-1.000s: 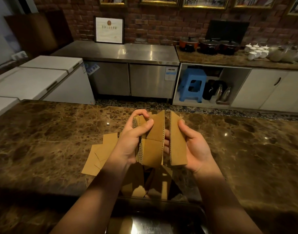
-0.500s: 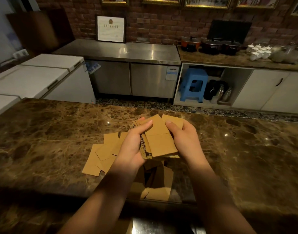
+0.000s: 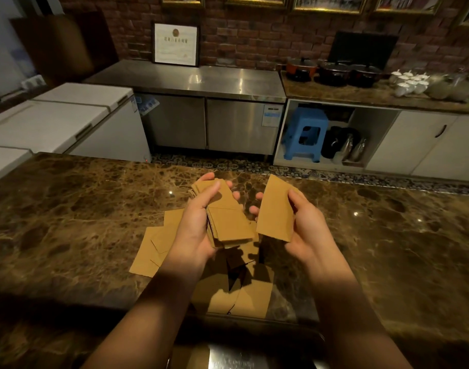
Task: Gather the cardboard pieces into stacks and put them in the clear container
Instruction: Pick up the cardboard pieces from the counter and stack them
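Above the brown marble countertop (image 3: 68, 209), which serves as the landmark throughout, two bare hands hold cardboard; items are listed from left to right. At the far left, beyond the countertop's back edge, white chest freezers (image 3: 55, 121) stand beside a steel cabinet (image 3: 206, 113). Left of the countertop's centre, flat loose cardboard pieces (image 3: 151, 249) lie overlapping on the marble, partly hidden by the left forearm. The left hand (image 3: 196, 225) is raised over the countertop's centre, its fingers and thumb curled round a stack of cardboard pieces (image 3: 228, 222), thumb pressed on the top sheet, fingertips showing past the stack's right edge. Below this stack, toward the countertop's near edge, more cardboard pieces (image 3: 244, 296) lie on the marble in shadow. Just right of the stack and apart from it, a single cardboard piece (image 3: 276, 211) stands tilted on edge, gripped by the right hand (image 3: 305, 230) with the thumb on its right face and the fingers wrapped behind, their tips visible at its left edge. Beyond the countertop's far edge on the right, a blue stool (image 3: 305, 134) sits in an open shelf bay, with pots (image 3: 331, 73) and white cups (image 3: 409, 83) on the counter above it. At the frame's bottom, nearer than the countertop's front edge, a reflective surface appears; whether it is the clear container cannot be told
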`<action>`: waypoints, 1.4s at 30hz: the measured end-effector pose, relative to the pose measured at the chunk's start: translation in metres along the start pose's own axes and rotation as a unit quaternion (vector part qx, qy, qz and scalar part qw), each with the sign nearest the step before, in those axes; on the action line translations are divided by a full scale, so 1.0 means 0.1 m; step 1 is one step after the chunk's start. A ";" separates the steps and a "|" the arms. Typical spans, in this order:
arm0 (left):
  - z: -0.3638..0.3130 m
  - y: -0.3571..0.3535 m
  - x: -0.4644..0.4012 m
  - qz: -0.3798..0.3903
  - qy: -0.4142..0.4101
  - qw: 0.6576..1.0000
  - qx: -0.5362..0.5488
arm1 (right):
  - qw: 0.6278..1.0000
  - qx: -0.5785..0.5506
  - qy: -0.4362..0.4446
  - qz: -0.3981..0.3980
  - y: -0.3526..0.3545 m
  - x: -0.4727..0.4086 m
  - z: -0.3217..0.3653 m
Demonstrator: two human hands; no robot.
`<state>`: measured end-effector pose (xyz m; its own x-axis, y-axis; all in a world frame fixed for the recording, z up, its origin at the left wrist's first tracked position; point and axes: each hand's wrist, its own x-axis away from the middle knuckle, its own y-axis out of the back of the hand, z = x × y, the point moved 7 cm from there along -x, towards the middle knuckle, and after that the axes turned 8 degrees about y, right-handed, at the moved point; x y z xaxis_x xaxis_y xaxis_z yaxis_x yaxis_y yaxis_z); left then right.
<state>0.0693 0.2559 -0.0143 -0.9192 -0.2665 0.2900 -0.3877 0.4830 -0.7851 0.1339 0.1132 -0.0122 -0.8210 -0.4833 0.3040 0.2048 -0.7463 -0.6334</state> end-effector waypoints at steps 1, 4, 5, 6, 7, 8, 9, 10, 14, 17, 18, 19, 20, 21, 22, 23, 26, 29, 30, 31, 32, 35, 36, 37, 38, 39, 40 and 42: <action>0.02 0.01 0.00 -0.014 0.018 1.000 -0.002 | 1.000 -0.001 -0.003 0.000 0.00 0.00 -0.01; 0.09 0.03 0.03 -0.039 0.079 0.996 0.020 | 1.000 -0.016 -0.018 -0.002 -0.03 0.03 -0.02; 0.11 0.01 0.06 -0.035 0.090 0.995 0.029 | 1.000 -0.007 -0.010 -0.004 -0.03 0.04 0.00; 0.12 0.00 0.08 -0.027 0.096 0.994 0.038 | 1.000 0.009 0.002 -0.004 -0.03 0.04 0.03; 0.14 -0.01 0.10 -0.018 0.101 0.994 0.044 | 1.000 0.023 0.013 -0.003 -0.03 0.04 0.05; 0.15 -0.02 0.10 -0.008 0.104 0.993 0.050 | 0.999 0.029 0.016 0.005 -0.04 0.05 0.05; 0.17 -0.04 0.11 0.005 0.109 0.993 0.054 | 0.999 0.033 0.016 0.014 -0.05 0.05 0.05; 0.18 -0.04 0.10 0.014 0.111 0.992 0.053 | 0.999 0.042 0.017 0.021 -0.05 0.05 0.04; 0.21 -0.06 0.10 0.024 0.129 0.990 0.054 | 0.993 0.102 0.036 0.039 -0.09 0.08 0.06; 0.19 -0.03 0.09 0.009 0.131 0.991 0.034 | 0.987 0.127 0.077 0.066 -0.14 0.13 0.12; 0.18 -0.01 0.07 -0.001 0.129 0.991 0.024 | 0.977 0.161 0.122 0.074 -0.15 0.16 0.19; 0.17 0.01 0.07 -0.009 0.126 0.992 0.016 | 0.958 0.208 0.179 0.079 -0.16 0.18 0.27; 0.16 0.02 0.07 -0.016 0.123 0.992 0.010 | 0.933 0.258 0.236 0.087 -0.18 0.21 0.35; 0.16 0.03 0.07 -0.019 0.122 0.992 0.004 | 0.905 0.303 0.283 0.098 -0.21 0.23 0.39; 0.15 0.03 0.06 -0.023 0.119 0.993 -0.005 | 0.878 0.340 0.318 0.113 -0.24 0.25 0.40; 0.13 0.04 0.05 -0.027 0.115 0.993 -0.018 | 0.854 0.369 0.344 0.129 -0.28 0.26 0.39; 0.12 0.02 0.04 -0.027 0.105 0.993 -0.056 | 0.812 0.423 0.374 0.150 -0.32 0.24 0.29; 0.12 -0.04 0.06 0.009 0.099 0.992 -0.081 | 0.814 0.462 0.323 0.141 -0.27 0.17 0.17; 0.11 -0.06 0.07 0.028 0.095 0.991 -0.088 | 0.819 0.464 0.303 0.146 -0.27 0.16 0.15; 0.10 -0.07 0.07 0.044 0.090 0.990 -0.094 | 0.833 0.451 0.281 0.156 -0.27 0.15 0.13; 0.10 -0.08 0.07 0.056 0.082 0.991 -0.095 | 0.856 0.418 0.255 0.165 -0.27 0.15 0.12; 0.03 -0.09 0.07 0.059 0.026 0.996 -0.053 | 0.929 0.288 0.180 0.149 -0.22 0.14 0.10; -0.02 -0.09 0.07 0.049 -0.003 0.998 -0.030 | 0.943 0.262 0.149 0.142 -0.19 0.15 0.07; -0.06 -0.09 0.07 0.039 -0.030 0.999 -0.009 | 0.946 0.268 0.117 0.141 -0.16 0.15 0.03; -0.10 -0.09 0.08 0.030 -0.057 0.998 0.001 | 0.939 0.297 0.092 0.146 -0.17 0.17 -0.01; -0.14 -0.09 0.09 0.024 -0.079 0.997 -0.001 | 0.928 0.328 0.079 0.157 -0.18 0.19 -0.04; -0.16 -0.09 0.09 0.023 -0.093 0.995 -0.011 | 0.923 0.340 0.080 0.162 -0.19 0.20 -0.06; -0.16 -0.10 0.09 0.035 -0.091 0.995 -0.019 | 0.943 0.290 0.091 0.132 -0.16 0.19 -0.02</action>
<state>0.0640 0.2623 0.0046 -0.9173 -0.3766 0.1291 -0.3296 0.5364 -0.7770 0.1139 0.1175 0.0023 -0.7672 -0.6408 0.0292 0.6296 -0.7609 -0.1571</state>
